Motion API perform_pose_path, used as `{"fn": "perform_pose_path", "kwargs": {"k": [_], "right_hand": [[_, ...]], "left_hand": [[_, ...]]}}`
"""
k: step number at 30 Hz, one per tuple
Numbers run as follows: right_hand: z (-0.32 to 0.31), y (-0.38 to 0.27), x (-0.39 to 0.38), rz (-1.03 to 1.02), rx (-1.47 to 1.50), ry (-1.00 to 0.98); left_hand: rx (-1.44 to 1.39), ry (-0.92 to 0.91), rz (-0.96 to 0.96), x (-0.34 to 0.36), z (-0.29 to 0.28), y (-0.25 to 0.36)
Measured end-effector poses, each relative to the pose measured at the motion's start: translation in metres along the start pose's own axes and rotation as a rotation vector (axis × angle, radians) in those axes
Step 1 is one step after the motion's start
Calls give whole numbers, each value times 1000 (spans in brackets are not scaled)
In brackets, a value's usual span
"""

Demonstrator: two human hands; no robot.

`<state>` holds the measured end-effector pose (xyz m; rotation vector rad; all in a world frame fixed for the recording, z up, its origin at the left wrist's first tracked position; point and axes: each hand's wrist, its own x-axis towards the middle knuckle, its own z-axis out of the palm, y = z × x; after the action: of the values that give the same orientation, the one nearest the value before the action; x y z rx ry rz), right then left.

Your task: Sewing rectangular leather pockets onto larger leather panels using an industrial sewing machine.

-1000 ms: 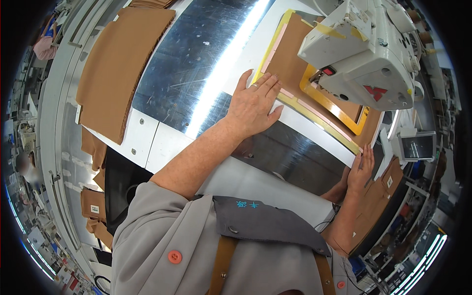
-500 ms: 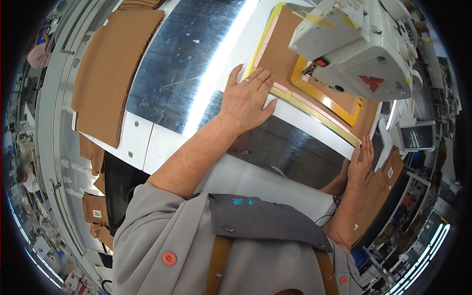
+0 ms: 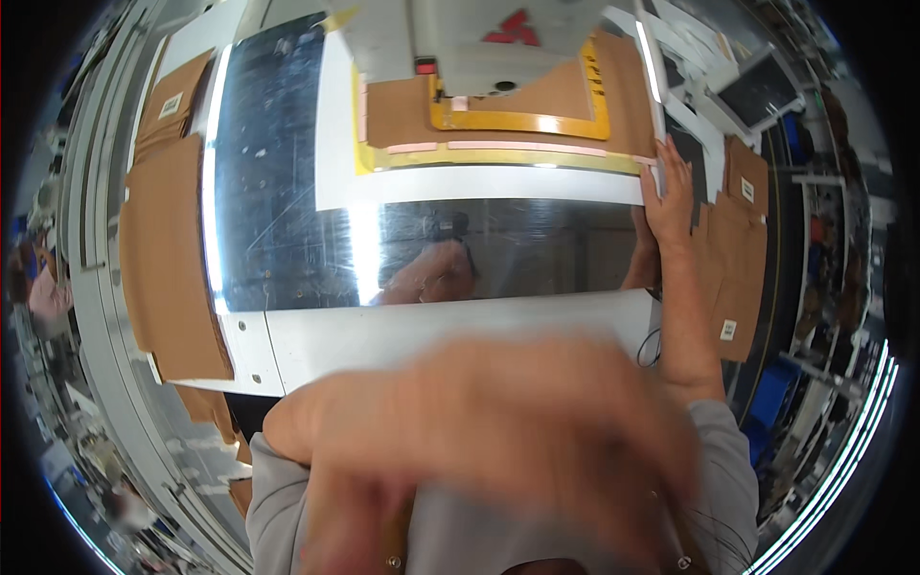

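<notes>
My left hand [image 3: 517, 412] is raised close to the camera, in front of my chest. Motion smears its fingers, so I cannot tell what they do. At the right end of a yellow-taped edge [image 3: 508, 158], my right hand [image 3: 671, 196] rests with its fingers stretched out, touching the corner. Brown fabric [image 3: 398, 107] lies inside that edge, with pale pink strips along it. A yellow frame [image 3: 517, 122] sits over the fabric, under the head of a white sewing machine [image 3: 479, 43], which hides part of both.
A shiny metal plate [image 3: 268, 182] covers much of the worktable. Stacks of brown fabric pieces [image 3: 163, 259] lie along the left side, with more brown pieces [image 3: 743, 259] at the right. A small screen [image 3: 760, 88] stands at the far right.
My left hand has left the taped edge and come up towards the camera. My right hand stays at the right corner. The view has turned, so the machine appears further left.
</notes>
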<state>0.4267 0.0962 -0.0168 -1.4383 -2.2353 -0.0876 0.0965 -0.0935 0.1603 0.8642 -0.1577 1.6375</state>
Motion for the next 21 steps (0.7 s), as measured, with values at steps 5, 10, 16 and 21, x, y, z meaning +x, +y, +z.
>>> {"fn": "perform_pose_path", "kwargs": {"k": [5,10,16,21], "right_hand": [[2,4,1,73,87,36],[-3,15,13,113,164,207],[-9,80,51,326,0,267],[-21,144,39,459,-49,314]], "left_hand": [[-312,-46,182,16,70,-27],[-429,127,126,14,88,-47],[-577,-145,120,15,88,-90],[-470,-149,-222,37,66,-72]]}}
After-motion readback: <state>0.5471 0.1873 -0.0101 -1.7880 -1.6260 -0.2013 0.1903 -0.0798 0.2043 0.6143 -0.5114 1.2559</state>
